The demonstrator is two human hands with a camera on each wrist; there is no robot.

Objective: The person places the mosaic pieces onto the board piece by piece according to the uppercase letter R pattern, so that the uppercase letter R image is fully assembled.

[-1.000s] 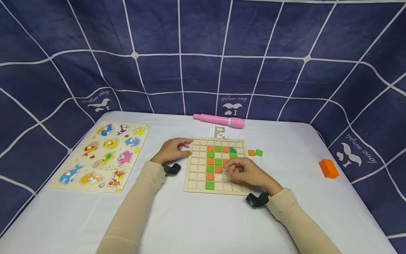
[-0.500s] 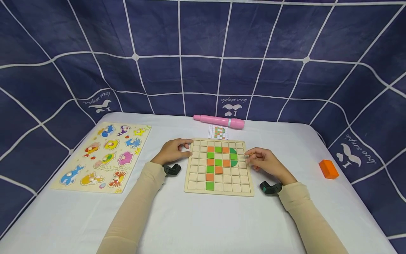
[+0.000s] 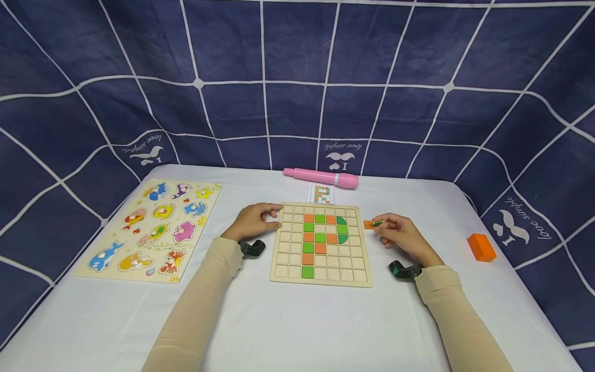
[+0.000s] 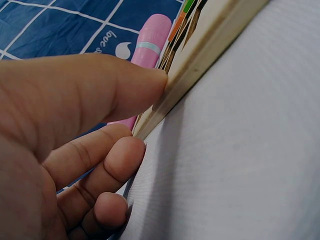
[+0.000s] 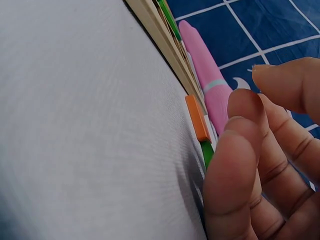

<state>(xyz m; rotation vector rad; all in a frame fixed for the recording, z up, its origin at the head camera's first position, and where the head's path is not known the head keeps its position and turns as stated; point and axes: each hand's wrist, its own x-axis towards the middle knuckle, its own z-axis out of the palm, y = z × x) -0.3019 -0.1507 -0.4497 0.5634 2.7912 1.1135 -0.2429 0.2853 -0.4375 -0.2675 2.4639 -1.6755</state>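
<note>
A wooden grid board point(image 3: 288, 258) lies mid-table, with orange and green square tiles and two dark green rounded pieces set in its cells. My left hand point(image 3: 253, 221) rests at the board's upper left; in the left wrist view its thumb point(image 4: 140, 87) touches the edge and its fingertips lie near the corner. Right of the board, my right hand point(image 3: 402, 236) reaches over a green tile point(image 5: 207, 152), partly hidden by the fingers. An orange tile point(image 3: 369, 225) lies beside that tile. In the right wrist view the thumb and index fingertip are apart, nothing between them.
A small pattern card point(image 3: 319, 193) and a pink pen-shaped tube point(image 3: 321, 176) lie behind the board. To the left is a sea-animal puzzle board point(image 3: 153, 227); an orange block point(image 3: 481, 247) stands far right. A dark blue cloth hangs around the table.
My right hand has moved right, from over the board to the loose tiles. The lower rounded green piece, hidden by that hand at first, now shows in the board. My left hand stays put.
</note>
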